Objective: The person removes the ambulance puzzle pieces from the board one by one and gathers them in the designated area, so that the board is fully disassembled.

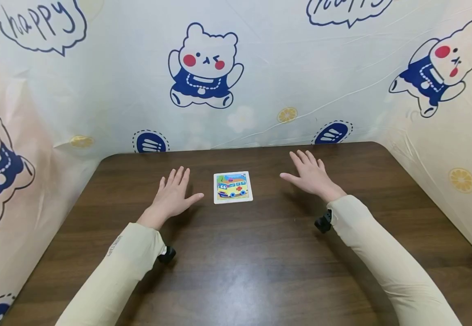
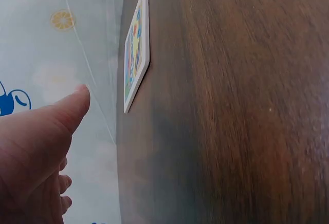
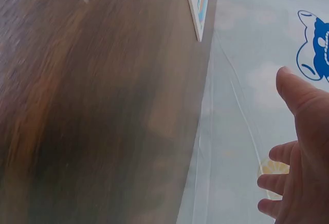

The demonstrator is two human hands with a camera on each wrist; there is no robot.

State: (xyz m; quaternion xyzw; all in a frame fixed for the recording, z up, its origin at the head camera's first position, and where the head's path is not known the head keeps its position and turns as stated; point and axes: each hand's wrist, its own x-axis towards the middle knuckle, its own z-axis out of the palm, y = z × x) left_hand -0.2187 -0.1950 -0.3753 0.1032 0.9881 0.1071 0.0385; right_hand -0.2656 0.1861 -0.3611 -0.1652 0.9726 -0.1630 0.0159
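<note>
A square picture card or puzzle with a white border and a yellow bus (image 1: 233,187) lies flat on the brown table, between the two hands. The left hand (image 1: 171,194) is held to its left with spread fingers, the thumb pointing at it without contact. To its right, farther away, the right hand (image 1: 312,176) is spread too, holding nothing. In the left wrist view the square (image 2: 136,49) appears beyond the left hand (image 2: 38,154). The right wrist view shows one corner of the square (image 3: 199,5) and the right hand (image 3: 308,147).
The brown table (image 1: 227,262) stretches in front of the person. Behind it and at both sides hangs a pale cloth (image 1: 260,59) printed with bears, orange slices and lettering. Dark wrist devices (image 1: 167,255) sit under both cuffs.
</note>
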